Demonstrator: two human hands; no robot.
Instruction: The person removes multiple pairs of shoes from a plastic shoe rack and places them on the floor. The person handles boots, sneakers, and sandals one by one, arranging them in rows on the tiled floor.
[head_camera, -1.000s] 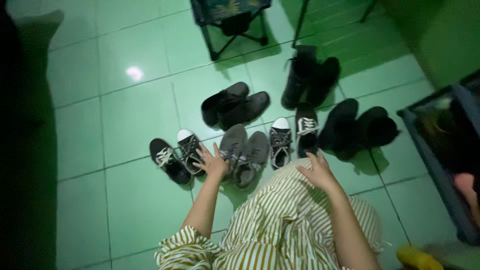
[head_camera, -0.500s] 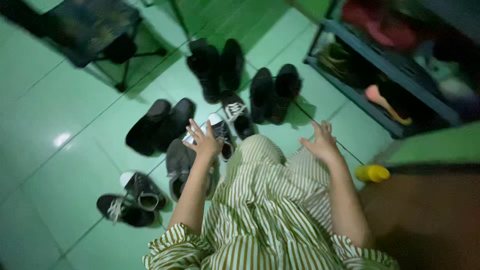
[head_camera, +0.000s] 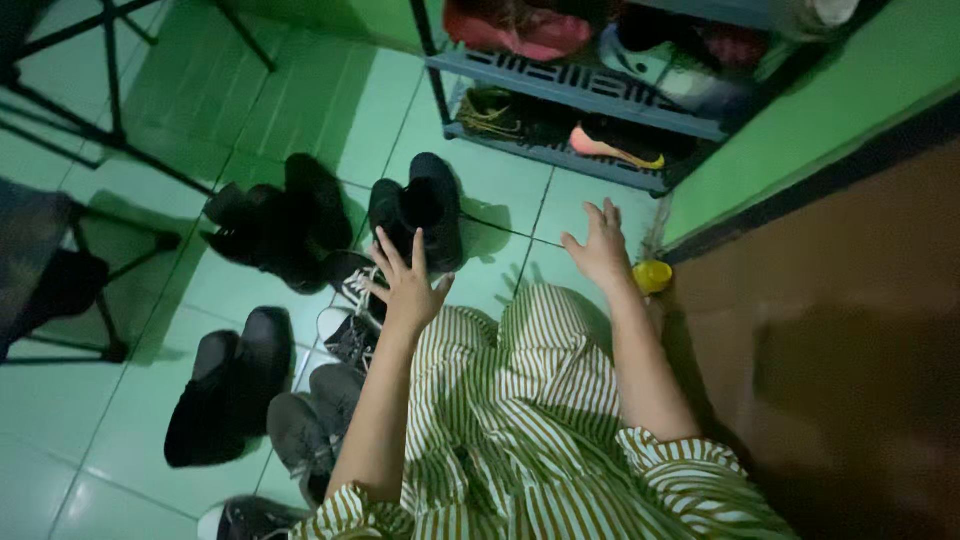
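My left hand (head_camera: 408, 280) is held out with fingers spread, empty, just in front of a pair of black ankle boots (head_camera: 418, 212) on the green tiled floor. Below it lie black-and-white lace-up sneakers (head_camera: 350, 318). My right hand (head_camera: 602, 245) is also open and empty, hovering over the floor between the boots and a small yellow object (head_camera: 652, 276). A green-and-white striped garment (head_camera: 540, 420) covers my lap and arms.
A low grey shoe rack (head_camera: 590, 90) with several shoes stands ahead at the green wall. Taller black boots (head_camera: 280, 222), dark shoes (head_camera: 225, 385) and grey sneakers (head_camera: 310, 420) lie to the left. A folding chair frame (head_camera: 90, 150) stands far left. A brown surface (head_camera: 850, 330) fills the right.
The view has swung right, bringing the shoe rack straight ahead. Both hands stay open and empty, now raised toward the black ankle boots and the rack.
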